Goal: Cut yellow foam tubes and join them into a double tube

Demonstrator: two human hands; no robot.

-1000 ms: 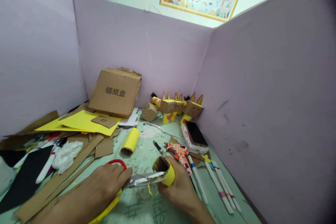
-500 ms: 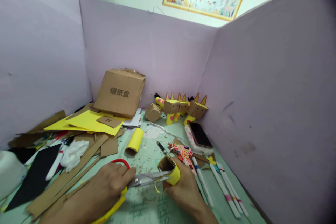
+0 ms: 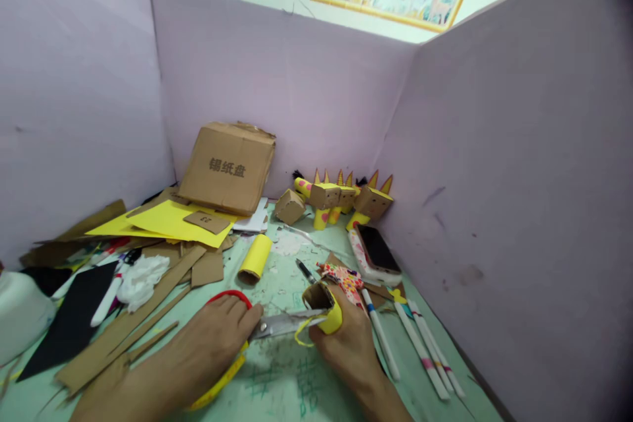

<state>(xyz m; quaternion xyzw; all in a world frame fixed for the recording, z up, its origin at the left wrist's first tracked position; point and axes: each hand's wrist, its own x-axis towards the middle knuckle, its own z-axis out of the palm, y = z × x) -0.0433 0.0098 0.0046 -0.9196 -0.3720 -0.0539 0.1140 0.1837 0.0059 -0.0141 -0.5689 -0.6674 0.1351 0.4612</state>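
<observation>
Yellow cardboard tube (image 3: 334,320) fills the curled right hand (image 3: 352,333). The left hand (image 3: 223,330) grips scissors (image 3: 285,325) against it.

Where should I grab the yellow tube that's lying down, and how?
Probably around the middle of the lying yellow tube, from above, pinching across its long sides: it's round, lies on its side with an open end toward you, and nothing covers its top.
</observation>
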